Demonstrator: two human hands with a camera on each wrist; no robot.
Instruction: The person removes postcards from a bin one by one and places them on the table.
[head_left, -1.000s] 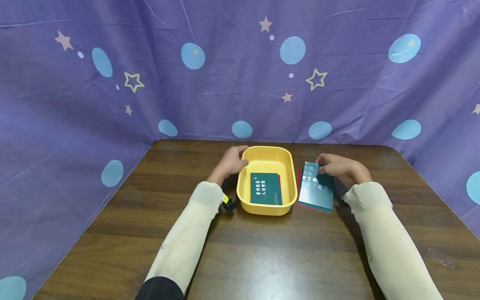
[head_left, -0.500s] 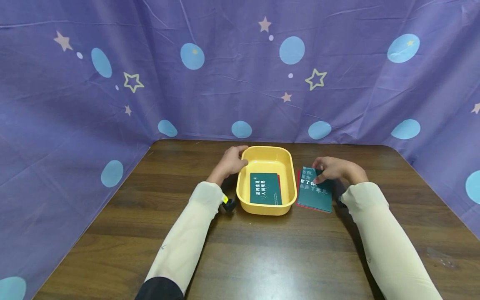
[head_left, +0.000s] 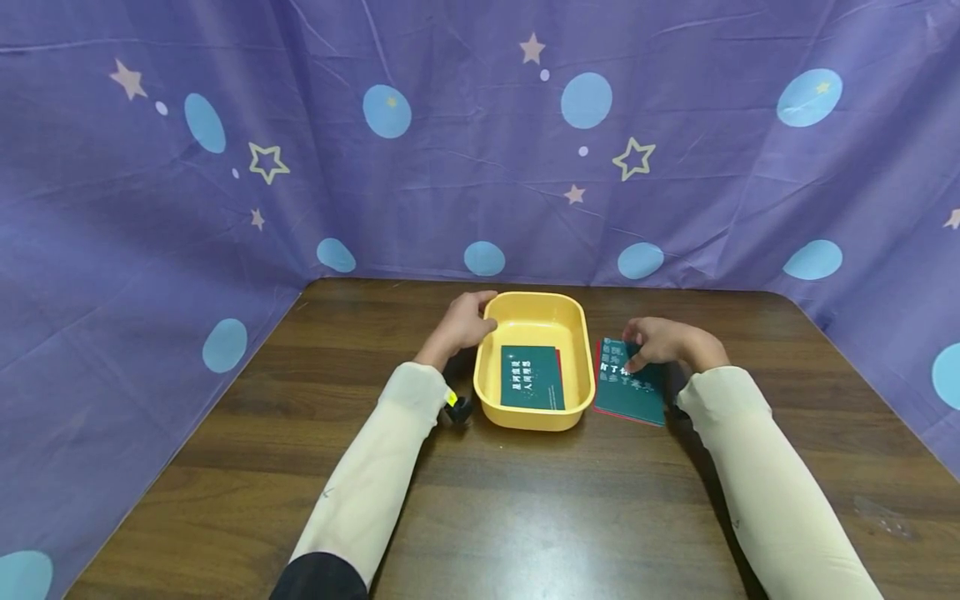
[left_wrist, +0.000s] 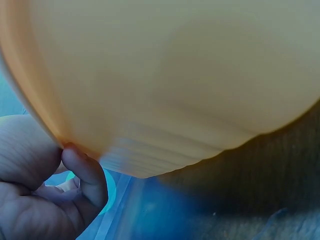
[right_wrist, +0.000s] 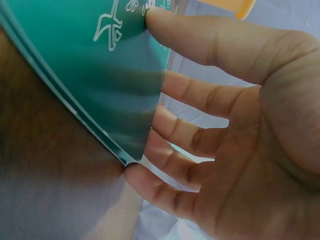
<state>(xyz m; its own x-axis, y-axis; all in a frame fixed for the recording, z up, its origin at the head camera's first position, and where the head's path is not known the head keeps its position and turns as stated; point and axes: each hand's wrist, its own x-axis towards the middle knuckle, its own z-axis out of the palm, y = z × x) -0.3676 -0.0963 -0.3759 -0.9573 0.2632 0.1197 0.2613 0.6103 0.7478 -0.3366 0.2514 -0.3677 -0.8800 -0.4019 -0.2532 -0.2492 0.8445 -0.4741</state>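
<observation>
A yellow plastic tray (head_left: 532, 421) stands on the table, and my left hand (head_left: 459, 327) grips its left rim. In the left wrist view the tray's wall (left_wrist: 175, 75) fills most of the picture, with the left thumb and fingers (left_wrist: 82, 172) at the rim. Inside the tray lies a dark green notebook (head_left: 532, 387) with white lettering and a red edge showing behind it. Right of the tray, my right hand (head_left: 671, 343) holds a green notebook (head_left: 630, 400) atop a red-edged one. In the right wrist view, its thumb lies on the cover and its fingertips (right_wrist: 172, 90) meet the edge.
Brown wooden table (head_left: 480, 517) extends toward me and to both sides. A purple curtain (head_left: 465, 208) with stars and blue dots hangs behind it and along the left. A small black object with a yellow tag (head_left: 457, 410) sits by the left wrist.
My right hand has lowered the tilted green notebook and drawn slightly toward me and left; it now lies flat on the red-edged one. The left hand and tray have not moved.
</observation>
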